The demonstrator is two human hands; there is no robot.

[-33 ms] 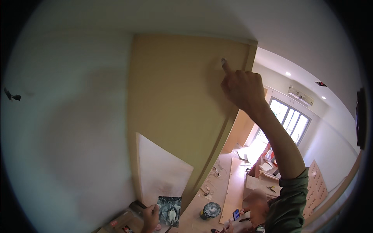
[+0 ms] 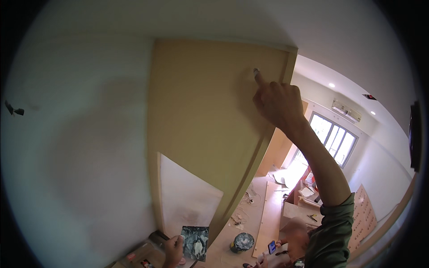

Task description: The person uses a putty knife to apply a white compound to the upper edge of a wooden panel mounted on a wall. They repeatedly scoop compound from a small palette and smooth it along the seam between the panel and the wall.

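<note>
My right hand (image 2: 279, 100) is raised to a tan panel (image 2: 196, 98), index finger stretched out and the other fingers curled. Its fingertip, coated with something whitish, is at the panel's upper right part. Nothing shows in this hand, though the inner side of the curled fingers is hidden. Low in the view, my left hand (image 2: 173, 251) grips the edge of a dark, flat square board (image 2: 195, 242) smeared with white and grey paste. Behind that board is a pale, smudged lower panel (image 2: 185, 192) with a slanted top edge.
A white wall (image 2: 89, 147) stands at left. Below on the floor is a black bucket (image 2: 242, 241) with pale paste, beside a long wooden board (image 2: 267, 214). Another person (image 2: 295, 239) holds a phone (image 2: 271, 247) at the lower right. Pliers (image 2: 312, 217) lie on a wooden surface.
My right index fingertip has shifted very slightly down and left on the tan panel. My left hand and its board look the same.
</note>
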